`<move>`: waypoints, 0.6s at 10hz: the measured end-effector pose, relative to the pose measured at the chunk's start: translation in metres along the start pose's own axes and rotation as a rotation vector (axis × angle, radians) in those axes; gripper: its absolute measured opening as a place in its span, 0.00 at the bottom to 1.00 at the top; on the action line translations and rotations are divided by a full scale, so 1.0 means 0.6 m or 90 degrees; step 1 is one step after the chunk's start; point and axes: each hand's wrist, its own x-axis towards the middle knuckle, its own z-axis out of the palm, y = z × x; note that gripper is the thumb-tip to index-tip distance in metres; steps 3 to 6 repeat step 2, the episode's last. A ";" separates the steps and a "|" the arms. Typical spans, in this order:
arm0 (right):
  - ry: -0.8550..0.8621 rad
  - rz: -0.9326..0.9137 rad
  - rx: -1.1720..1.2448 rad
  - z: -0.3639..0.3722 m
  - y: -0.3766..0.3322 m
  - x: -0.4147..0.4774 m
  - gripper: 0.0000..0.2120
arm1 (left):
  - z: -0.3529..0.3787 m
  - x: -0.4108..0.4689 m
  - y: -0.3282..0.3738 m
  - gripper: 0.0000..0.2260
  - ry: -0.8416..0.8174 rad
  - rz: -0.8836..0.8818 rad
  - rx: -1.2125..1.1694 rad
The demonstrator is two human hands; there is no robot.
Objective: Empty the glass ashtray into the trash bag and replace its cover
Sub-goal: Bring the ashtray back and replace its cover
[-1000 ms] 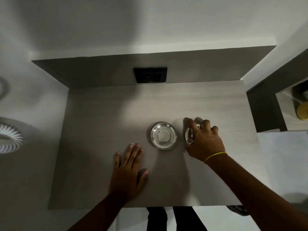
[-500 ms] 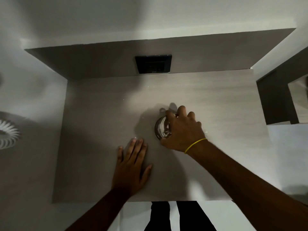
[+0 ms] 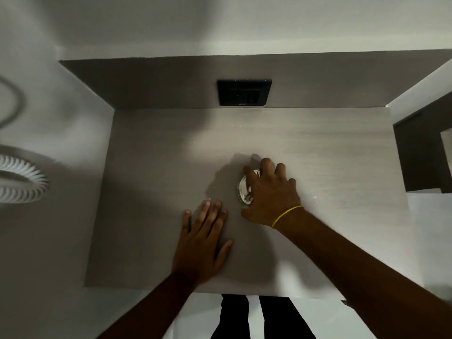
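Worktop (image 3: 318, 148): we see a grey wood-grain surface set against a wall.
Glass ashtray (image 3: 242, 192): it sits on the worktop right of centre; only its left rim shows under our right hand.
Right hand (image 3: 270, 192): fingers spread, draped over the ashtray and touching it; we cannot tell whether they clamp it. A yellow band (image 3: 286, 215) circles the wrist.
Left hand (image 3: 203, 238): open, palm flat on the worktop, just left of the ashtray, holding nothing.
Wall socket (image 3: 244, 92): black plate behind the worktop.

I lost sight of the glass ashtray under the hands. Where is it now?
Head view: the glass ashtray sits right of centre on the table, mostly under the right hand, beyond the flat left hand.
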 end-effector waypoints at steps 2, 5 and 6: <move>0.084 0.003 0.007 -0.016 0.002 -0.021 0.49 | -0.012 0.003 0.003 0.32 -0.041 -0.019 -0.013; 0.084 0.003 0.007 -0.016 0.002 -0.021 0.49 | -0.012 0.003 0.003 0.32 -0.041 -0.019 -0.013; 0.084 0.003 0.007 -0.016 0.002 -0.021 0.49 | -0.012 0.003 0.003 0.32 -0.041 -0.019 -0.013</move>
